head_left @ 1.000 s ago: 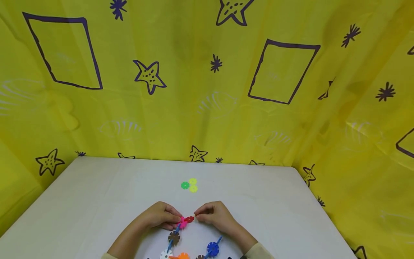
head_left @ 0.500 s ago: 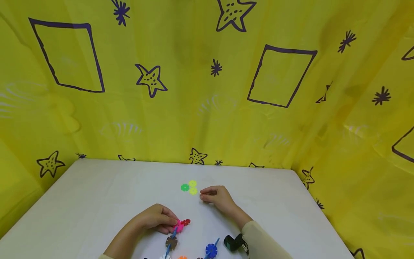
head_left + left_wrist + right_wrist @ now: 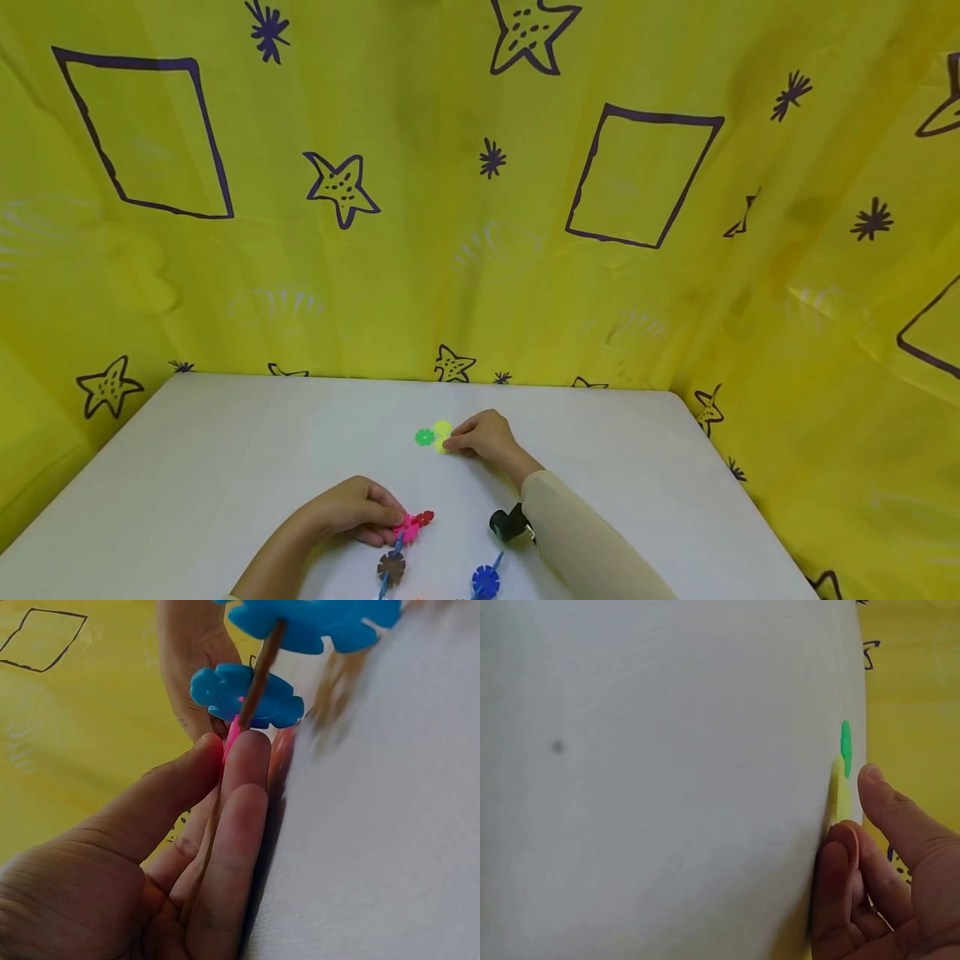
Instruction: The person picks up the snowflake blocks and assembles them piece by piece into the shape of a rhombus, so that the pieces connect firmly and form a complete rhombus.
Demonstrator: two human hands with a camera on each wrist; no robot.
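In the head view my left hand pinches a pink notched disc between thumb and fingers. A red disc is joined to it. A brown disc hangs in the same chain, linked by blue discs; one blue disc shows close up in the left wrist view. My right hand is at the yellow disc nearest me. In the right wrist view its fingertips touch the edge of a yellow disc, with the thumb held apart from the fingers.
A green disc and another yellow disc lie beside the right hand on the white table. A blue disc of the chain lies near the front. A black wrist-worn device sits under the right sleeve. Yellow patterned cloth surrounds the table.
My right hand has left the red disc and moved away from me to the yellow discs. My left hand keeps its pinch on the pink disc, drawing it slightly left and nearer.
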